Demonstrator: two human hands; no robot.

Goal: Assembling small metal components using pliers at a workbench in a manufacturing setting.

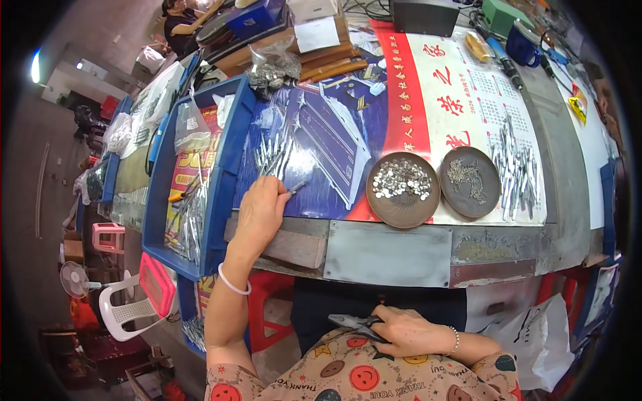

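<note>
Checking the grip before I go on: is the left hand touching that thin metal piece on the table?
Touching. The head view shows the left hand with its fingers pinched on the metal piece, whose tip sticks out beyond them.

The left hand covers most of the thin metal piece it pinches near the bench's front edge. The right hand hides the handles of the pliers. The small parts in the two brown dishes are too tiny to identify.
</note>
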